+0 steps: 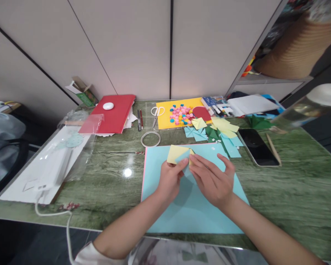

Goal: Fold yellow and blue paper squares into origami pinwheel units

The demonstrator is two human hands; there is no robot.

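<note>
A folded piece of yellow and light blue paper (pixel 176 154) is held up between my two hands, over a large light blue sheet (pixel 193 209). My left hand (pixel 171 176) pinches its left part, thumb on top. At the right edge, my right hand (pixel 213 176) has its thumb and fingers closed on the paper, with the little finger raised apart. The fingertips hide part of the folds. Just beyond lie folded light blue pieces (pixel 195 134), yellow pieces (pixel 224 126) and dark green pieces (pixel 212 133).
Behind are white-handled scissors (pixel 156 115), a tape roll (pixel 150 139), pens (pixel 139 119) and pink, yellow and blue pompom-like bits (pixel 180 114). A red folder (pixel 110 114) and a corded white power strip (pixel 53 169) lie left. A phone (pixel 256 147) and a clear container (pixel 300 110) stand right.
</note>
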